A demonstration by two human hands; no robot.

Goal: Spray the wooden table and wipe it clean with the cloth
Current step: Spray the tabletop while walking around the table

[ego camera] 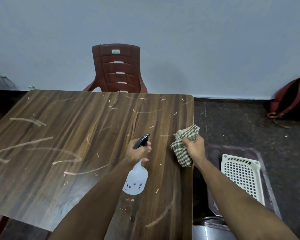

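Above the wooden table (59, 135), streaked with pale marks, the left hand (137, 151) has its fingers wrapped round the neck of a translucent spray bottle (137, 181), black nozzle aimed away from the person. The right hand (194, 149) grips a bunched green-checked cloth (184, 144) in closed fingers over the table's right edge. A brown plastic chair (117, 68) stands at the far side, a white basket (242, 175) on the floor to the right

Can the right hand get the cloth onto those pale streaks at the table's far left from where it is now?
Probably yes. The right hand holds the cloth at the table's right edge; the streaks lie across bare wood. Only the left hand with the spray bottle sits between, so it may need shifting.
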